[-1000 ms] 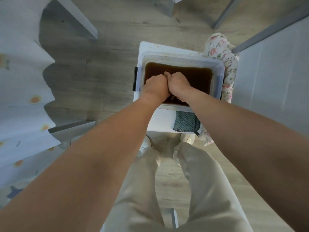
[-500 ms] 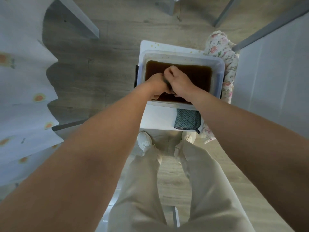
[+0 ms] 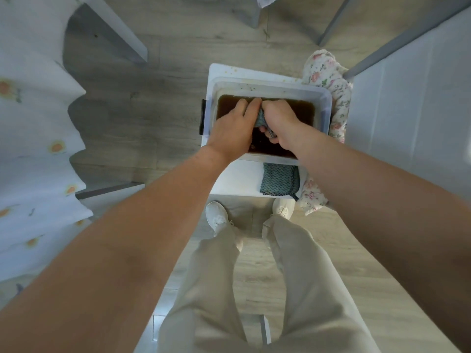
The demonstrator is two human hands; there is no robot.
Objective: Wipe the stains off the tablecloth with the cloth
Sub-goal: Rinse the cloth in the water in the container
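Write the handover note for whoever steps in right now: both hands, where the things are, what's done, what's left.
Left hand and right hand both grip the wet cloth over the tub of brown water on the small white table.
A second folded cloth lies on that table, near the tub.
The tablecloth hangs at the left.
Done: cloth wetted, apparently being wrung.
Left: carry it over and wipe the stains.
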